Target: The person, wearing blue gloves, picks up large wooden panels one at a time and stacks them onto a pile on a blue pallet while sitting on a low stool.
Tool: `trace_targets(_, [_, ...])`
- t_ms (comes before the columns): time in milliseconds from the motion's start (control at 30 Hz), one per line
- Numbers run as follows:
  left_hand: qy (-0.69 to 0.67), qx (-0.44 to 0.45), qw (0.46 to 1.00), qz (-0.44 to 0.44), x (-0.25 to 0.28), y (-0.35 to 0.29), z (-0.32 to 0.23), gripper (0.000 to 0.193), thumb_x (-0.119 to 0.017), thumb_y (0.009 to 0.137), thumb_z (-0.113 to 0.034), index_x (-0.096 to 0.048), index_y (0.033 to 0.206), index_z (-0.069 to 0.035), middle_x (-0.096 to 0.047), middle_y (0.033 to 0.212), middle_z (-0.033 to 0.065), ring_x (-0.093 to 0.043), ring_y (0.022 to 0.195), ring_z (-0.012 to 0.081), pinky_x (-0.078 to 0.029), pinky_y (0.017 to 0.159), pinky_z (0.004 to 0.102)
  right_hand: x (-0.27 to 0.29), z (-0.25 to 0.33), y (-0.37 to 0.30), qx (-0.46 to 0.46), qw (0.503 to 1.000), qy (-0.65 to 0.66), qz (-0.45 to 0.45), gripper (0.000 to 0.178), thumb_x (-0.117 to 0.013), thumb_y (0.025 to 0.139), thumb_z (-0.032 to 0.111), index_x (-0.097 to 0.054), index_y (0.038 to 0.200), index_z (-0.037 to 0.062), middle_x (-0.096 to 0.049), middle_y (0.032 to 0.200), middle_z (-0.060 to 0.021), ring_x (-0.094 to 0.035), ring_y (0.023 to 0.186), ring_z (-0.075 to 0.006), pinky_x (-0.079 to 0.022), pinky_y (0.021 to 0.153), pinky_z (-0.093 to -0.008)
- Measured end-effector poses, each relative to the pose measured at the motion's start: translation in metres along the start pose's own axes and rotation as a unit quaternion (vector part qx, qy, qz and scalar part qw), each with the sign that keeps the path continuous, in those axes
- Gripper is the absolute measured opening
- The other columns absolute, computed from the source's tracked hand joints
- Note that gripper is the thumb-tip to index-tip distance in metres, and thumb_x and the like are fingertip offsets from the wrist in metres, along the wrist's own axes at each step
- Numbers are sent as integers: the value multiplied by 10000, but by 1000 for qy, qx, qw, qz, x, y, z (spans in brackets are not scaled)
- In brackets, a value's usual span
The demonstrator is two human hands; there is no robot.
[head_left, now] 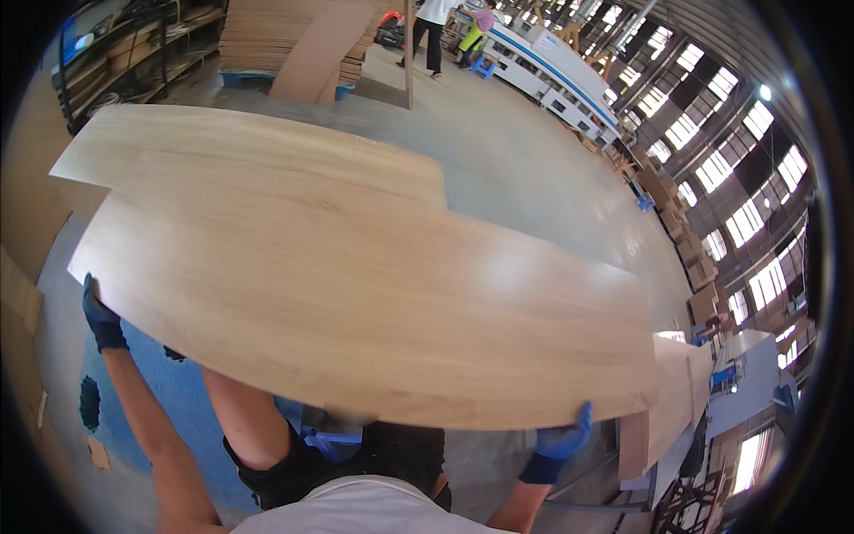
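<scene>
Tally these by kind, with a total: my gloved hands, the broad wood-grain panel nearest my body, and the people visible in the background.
Blue-gloved hands: 2
Broad wood-grain panel: 1
People in the background: 2
Total: 5

The board (365, 294) is tan, wood-grained; the gloves (562, 440) blue.

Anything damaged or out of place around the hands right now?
Yes: below the left hand, the blue surface has dark, ragged patches, perhaps holes or stains, breaking its colour. A loose brown scrap lies near one. The wood-grain panel shows no obvious damage.
</scene>
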State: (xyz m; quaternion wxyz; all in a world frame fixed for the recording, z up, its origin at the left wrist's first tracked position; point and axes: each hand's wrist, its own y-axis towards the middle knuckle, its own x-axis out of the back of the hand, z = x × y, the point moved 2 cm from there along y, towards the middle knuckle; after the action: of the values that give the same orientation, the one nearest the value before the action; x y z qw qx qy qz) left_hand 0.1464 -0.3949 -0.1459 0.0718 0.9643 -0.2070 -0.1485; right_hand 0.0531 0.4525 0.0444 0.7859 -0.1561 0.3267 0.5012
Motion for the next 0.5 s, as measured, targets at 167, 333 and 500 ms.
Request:
trace_targets(167, [-182, 70, 980, -45, -55, 15, 8, 445, -473, 838, -225, -406, 1196, 29, -467, 1184, 135, -452, 1082, 234, -351, 943, 340, -92, -139, -7, -249, 963, 49, 94, 218, -464, 854, 211, -537, 1004, 71, -587, 1009, -89, -552, 940, -202, -426, 847, -358])
trace_targets(333, [-201, 218, 954, -27, -147, -44, 13, 408, -604, 762, -283, -506, 1088, -58, -569, 980, 78, -573, 835, 213, -484, 725, 353, -92, -248, -28, -480, 867, -40, 127, 295, -446, 866, 335, -503, 1021, 91, -564, 1073, -96, -562, 871, -188, -454, 773, -345])
trace_targets(500, [-141, 165, 974, -69, -190, -58, 2, 425, -625, 759, -282, -507, 1081, -32, -570, 963, 73, -577, 803, 202, -501, 677, 337, -65, -226, 31, -341, 930, -135, 6, 347, -416, 876, 374, -378, 1136, 147, -514, 1130, -79, -544, 849, -194, -439, 745, -347])
